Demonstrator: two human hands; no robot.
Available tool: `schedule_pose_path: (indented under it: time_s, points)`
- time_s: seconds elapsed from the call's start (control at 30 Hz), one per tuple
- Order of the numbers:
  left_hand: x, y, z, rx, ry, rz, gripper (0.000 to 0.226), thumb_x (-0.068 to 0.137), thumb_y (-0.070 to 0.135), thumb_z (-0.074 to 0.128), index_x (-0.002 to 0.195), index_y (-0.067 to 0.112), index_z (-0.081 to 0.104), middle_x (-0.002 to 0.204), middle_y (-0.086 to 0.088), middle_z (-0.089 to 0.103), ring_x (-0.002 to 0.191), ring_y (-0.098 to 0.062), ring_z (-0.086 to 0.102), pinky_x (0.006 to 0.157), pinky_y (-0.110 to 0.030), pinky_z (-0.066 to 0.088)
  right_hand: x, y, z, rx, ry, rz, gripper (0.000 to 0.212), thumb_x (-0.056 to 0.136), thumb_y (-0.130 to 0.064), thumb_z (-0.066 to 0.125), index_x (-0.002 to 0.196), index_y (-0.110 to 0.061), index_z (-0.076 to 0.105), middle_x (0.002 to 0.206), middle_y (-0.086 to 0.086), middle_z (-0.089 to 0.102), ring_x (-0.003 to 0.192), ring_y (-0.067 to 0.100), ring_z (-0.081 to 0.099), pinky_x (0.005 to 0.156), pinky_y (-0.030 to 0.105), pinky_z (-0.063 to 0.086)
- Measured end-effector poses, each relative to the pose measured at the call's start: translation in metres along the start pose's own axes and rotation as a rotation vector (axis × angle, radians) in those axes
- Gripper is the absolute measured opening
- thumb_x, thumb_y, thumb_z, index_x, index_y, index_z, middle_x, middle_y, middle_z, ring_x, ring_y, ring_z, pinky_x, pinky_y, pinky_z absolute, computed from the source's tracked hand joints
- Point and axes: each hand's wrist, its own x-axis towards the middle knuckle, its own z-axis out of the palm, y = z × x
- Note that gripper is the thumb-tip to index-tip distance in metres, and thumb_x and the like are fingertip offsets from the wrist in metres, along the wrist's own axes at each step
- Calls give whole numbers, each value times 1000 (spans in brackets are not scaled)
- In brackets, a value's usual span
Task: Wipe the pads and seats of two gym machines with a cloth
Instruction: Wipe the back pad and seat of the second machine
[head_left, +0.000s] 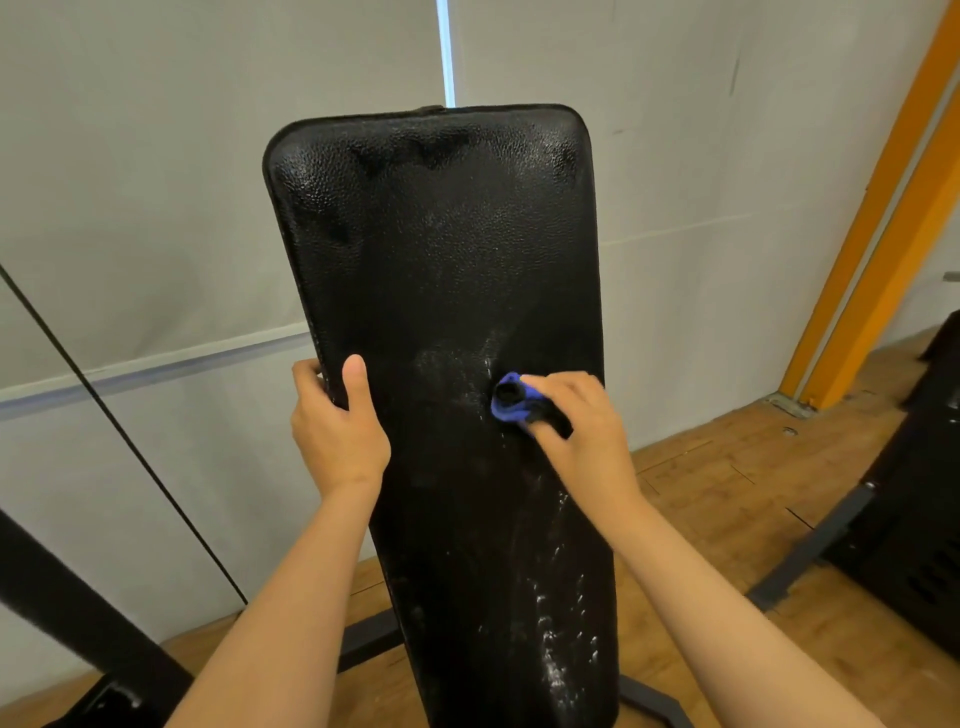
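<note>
2 hands meet the tilted black pad (441, 291): the left hand (337, 426) grips its left edge, and the right hand (576, 421) clutches a bunched blue cloth (511, 402) against its middle. White streaks (556, 623) fleck its lower face. A wooden floor (727, 493) and a grey wall (156, 156) surround it.

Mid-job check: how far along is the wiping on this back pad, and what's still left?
Done, seemingly: the back pad's upper half shows damp smears and no specks. In hand: the right hand presses the blue cloth at mid-pad while the left hand grips the pad's left edge. Left: white streaks down the lower right portion, and apparently the dark machine at the right; no seat is in view.
</note>
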Motion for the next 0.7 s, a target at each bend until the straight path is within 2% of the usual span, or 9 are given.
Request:
schedule_pose_path:
  time_s: [0.1, 0.2, 0.27, 0.37, 0.57, 0.63, 0.7]
  points:
    - [2, 1, -1, -5, -17, -10, 53, 94, 53, 36, 117, 8, 50, 97, -1, 57, 83, -13, 55, 62, -12, 38, 31, -9, -13, 46, 143, 57, 38, 82, -10, 70, 120, -17, 64, 108, 3, 59, 101, 15, 55, 89, 20, 44]
    - [1, -1, -2, -12, -35, -18, 63, 87, 63, 31, 114, 9, 51, 96, -2, 59, 82, -13, 55, 61, -13, 39, 48, -17, -12, 53, 213, 77, 37, 83, -11, 70, 119, -16, 64, 107, 3, 59, 100, 13, 55, 87, 14, 41]
    - [-1, 0, -3, -37, -57, -15, 62, 84, 66, 29, 107, 14, 53, 95, -2, 60, 83, -13, 56, 62, -13, 39, 45, -25, -7, 56, 227, 101, 38, 83, -9, 71, 119, -16, 64, 107, 2, 58, 100, 14, 55, 87, 12, 41]
    - [-1, 1, -4, -67, -81, -39, 47, 89, 61, 34, 102, 20, 54, 95, 2, 60, 82, -8, 55, 65, -11, 39, 29, -35, 6, 17, 144, 46, 42, 80, -6, 73, 120, -14, 63, 108, 1, 58, 102, 13, 53, 88, 7, 38]
    - [0, -3, -7, -68, -107, -43, 60, 79, 71, 27, 100, 20, 52, 89, 1, 60, 76, -8, 56, 61, -18, 42, -13, -30, 23, -115, -135, -134, 48, 73, -4, 77, 118, -13, 63, 112, 2, 59, 107, 5, 46, 92, 5, 35]
    - [1, -6, -7, -66, -109, -37, 61, 79, 72, 27, 99, 19, 51, 87, 2, 59, 75, -9, 56, 61, -20, 43, -8, -25, 17, -142, -117, -153, 48, 73, -3, 77, 118, -12, 64, 110, 3, 59, 105, 8, 48, 90, 9, 37]
    - [2, -7, -6, -65, -111, -33, 60, 80, 72, 27, 99, 20, 51, 86, 3, 59, 75, -10, 56, 61, -21, 44, 11, -24, 8, -116, -1, -99, 44, 75, -3, 75, 117, -12, 65, 107, 3, 58, 102, 13, 51, 90, 10, 38]
